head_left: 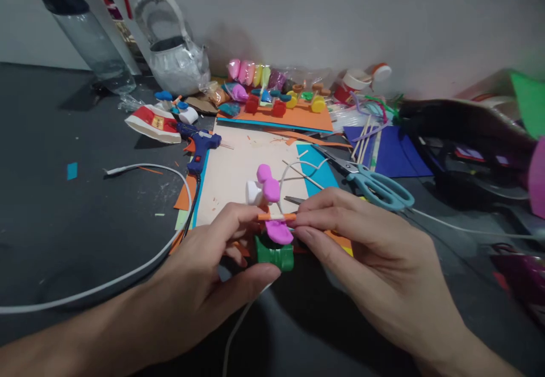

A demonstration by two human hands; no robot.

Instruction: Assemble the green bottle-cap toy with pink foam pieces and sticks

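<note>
Pinching narrowly, the right hand (370, 246) is gripping the right end of a thin orange strip with a pale middle (276, 217). The left hand (208, 258) is holding a glossy, dark-green, lobed piece (275, 256) between thumb and fingers, its index fingertip touching the strip's left end. The strip is lying between both hands, its long axis running left to right, neither hand being clearly nearer.
</note>
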